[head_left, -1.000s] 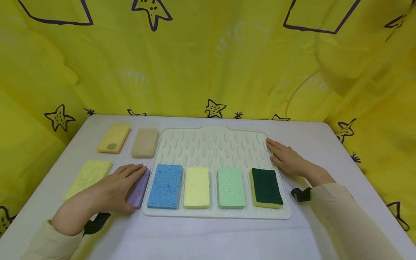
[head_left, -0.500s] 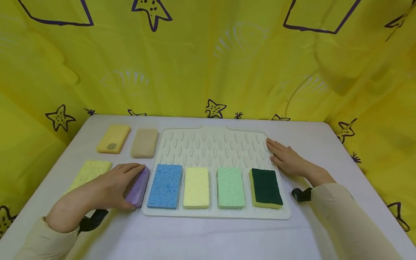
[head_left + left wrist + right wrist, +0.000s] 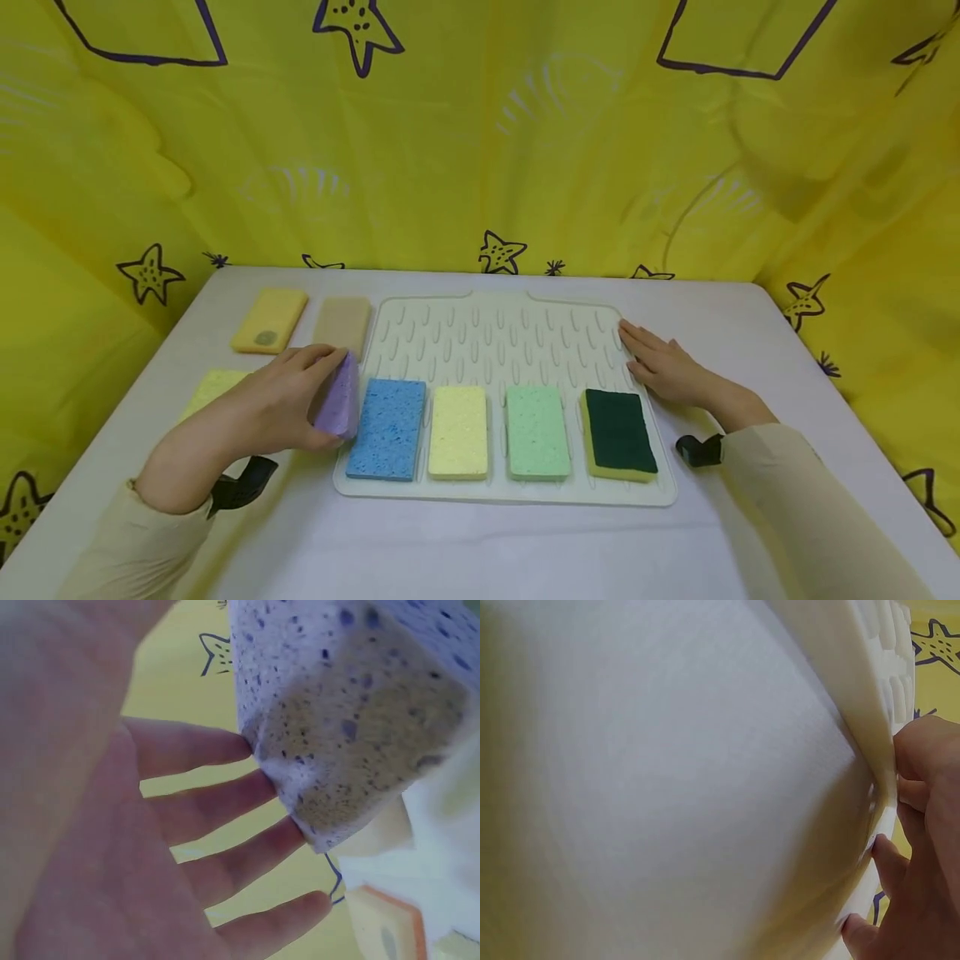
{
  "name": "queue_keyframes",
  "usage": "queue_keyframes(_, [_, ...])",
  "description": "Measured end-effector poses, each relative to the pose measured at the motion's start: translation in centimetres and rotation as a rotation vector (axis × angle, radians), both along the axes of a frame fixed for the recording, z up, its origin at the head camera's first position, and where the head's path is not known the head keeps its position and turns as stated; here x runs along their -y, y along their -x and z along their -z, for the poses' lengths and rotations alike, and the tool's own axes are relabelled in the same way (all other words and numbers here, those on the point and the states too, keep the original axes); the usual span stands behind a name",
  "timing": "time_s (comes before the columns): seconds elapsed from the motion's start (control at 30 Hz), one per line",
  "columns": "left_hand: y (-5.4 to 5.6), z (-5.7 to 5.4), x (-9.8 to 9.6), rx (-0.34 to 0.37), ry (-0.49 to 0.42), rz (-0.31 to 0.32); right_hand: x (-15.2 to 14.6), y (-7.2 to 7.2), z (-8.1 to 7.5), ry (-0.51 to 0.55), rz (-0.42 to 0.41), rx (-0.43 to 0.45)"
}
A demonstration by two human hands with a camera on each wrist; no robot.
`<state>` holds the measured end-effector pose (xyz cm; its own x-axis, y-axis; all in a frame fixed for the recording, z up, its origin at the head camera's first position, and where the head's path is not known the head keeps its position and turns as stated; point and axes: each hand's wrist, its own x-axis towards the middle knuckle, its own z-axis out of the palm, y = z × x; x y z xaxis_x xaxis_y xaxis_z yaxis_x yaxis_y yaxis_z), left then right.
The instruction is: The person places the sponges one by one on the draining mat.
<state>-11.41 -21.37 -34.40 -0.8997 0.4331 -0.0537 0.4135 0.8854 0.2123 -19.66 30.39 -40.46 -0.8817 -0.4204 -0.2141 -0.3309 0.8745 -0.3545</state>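
My left hand (image 3: 262,408) grips a purple sponge (image 3: 341,400) by its edges, raised beside the left rim of a white ribbed drying mat (image 3: 487,342). In the left wrist view the sponge's face carries a brownish stain (image 3: 352,727). My right hand (image 3: 667,371) touches the mat's right rim with extended fingers. Along the mat's near half lie a blue sponge (image 3: 386,429), a pale yellow sponge (image 3: 458,433), a mint green sponge (image 3: 537,433) and a yellow sponge with a dark green scouring face (image 3: 618,429).
On the table left of the mat are a yellow sponge with a grey spot (image 3: 273,317), a beige sponge (image 3: 343,321) and a light yellow sponge (image 3: 213,387), partly hidden by my left hand. A yellow patterned curtain (image 3: 450,167) stands behind the white table (image 3: 525,550).
My left hand has lifted the purple sponge off the table and moved it slightly up and right, towards the mat. The right hand stays at the mat's rim.
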Motion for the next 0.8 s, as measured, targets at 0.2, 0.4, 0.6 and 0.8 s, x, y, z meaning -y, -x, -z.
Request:
queue_keyframes(0.2, [0.6, -0.6, -1.3, -0.068, -0.008, 0.008, -0.1, -0.3, 0.1, 0.016, 0.002, 0.005])
queue_keyframes(0.4, [1.4, -1.4, -3.1, -0.055, -0.034, 0.027, -0.3, -0.2, 0.1, 0.014, 0.004, 0.003])
queue_keyframes(0.6, [2.3, -1.8, -4.8, -0.041, -0.009, 0.057, -0.5, -0.1, 0.2, 0.029, -0.001, 0.007])
queue_keyframes(0.8, [3.1, -1.6, -5.9, -0.071, -0.034, 0.134, -0.5, -0.1, 0.3, 0.035, -0.001, 0.013])
